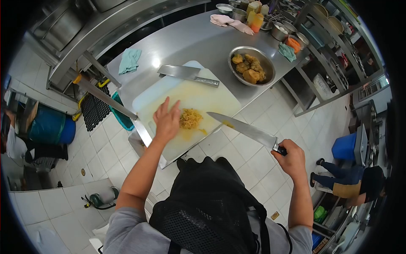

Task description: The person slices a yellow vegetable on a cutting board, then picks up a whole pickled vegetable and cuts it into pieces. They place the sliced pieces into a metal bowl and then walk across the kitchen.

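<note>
My right hand is closed round the black handle of a long chef's knife, whose blade points left toward the board, with a yellow smear near its tip. My left hand rests on the pale cutting board, fingers apart and holding nothing. Just right of it lies a small heap of chopped yellowish food. Across the board's back edge rests a cleaver. Brownish-yellow pieces fill a steel bowl on the counter, behind the board to the right.
A green cloth lies on the steel counter. Sauce bottles, metal containers and cloths crowd its back right. A metal post stands left of the board. One person is at far right, another at far left.
</note>
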A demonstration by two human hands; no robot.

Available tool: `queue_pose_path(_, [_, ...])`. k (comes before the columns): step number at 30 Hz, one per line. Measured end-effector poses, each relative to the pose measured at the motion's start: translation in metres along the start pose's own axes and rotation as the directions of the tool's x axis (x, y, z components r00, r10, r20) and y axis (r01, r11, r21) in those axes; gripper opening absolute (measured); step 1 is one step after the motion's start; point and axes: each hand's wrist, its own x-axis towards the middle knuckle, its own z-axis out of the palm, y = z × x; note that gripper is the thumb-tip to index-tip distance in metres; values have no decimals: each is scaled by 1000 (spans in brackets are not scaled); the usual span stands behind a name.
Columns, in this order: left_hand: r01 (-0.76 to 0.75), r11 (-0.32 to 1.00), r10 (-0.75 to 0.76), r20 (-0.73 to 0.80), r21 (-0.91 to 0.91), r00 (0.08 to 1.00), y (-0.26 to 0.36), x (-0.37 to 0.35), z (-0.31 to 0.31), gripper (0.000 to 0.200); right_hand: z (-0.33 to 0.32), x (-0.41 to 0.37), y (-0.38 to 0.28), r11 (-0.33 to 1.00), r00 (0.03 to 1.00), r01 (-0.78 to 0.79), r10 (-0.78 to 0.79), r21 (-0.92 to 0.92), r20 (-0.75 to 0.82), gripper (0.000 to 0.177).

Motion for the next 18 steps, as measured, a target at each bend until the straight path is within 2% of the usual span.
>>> queue_pose_path(4, [7,998,0,107,-67,994,-29,18,-9,37,18,-10,12,998,999,-54,55,24,-5,32])
queue_pose_path(6, [-113,983,141,196,-145,971,-31,23,-9,30,32,-15,15,993,996,-94,93,71,16,33])
queue_pose_path(10, [-127,990,138,252,-59,958,-24,37,-10,18,58,-17,20,982,990,-125,114,142,82,33])
queue_pose_path(12, [-88,995,95,337,-38,937,-24,45,-7,10,66,-16,20,980,988,-133,118,150,102,34])
queue_pose_path(13, [-85,996,91,335,-34,938,-23,47,-5,10,69,-15,19,977,984,-147,130,153,121,34])
queue_pose_path(15, [-75,997,55,423,29,904,-22,49,-4,8,75,-13,19,978,986,-136,117,157,120,34])
queue_pose_path(18, [-60,996,26,426,67,904,-22,48,-4,8,79,-9,15,977,985,-139,118,165,127,34])
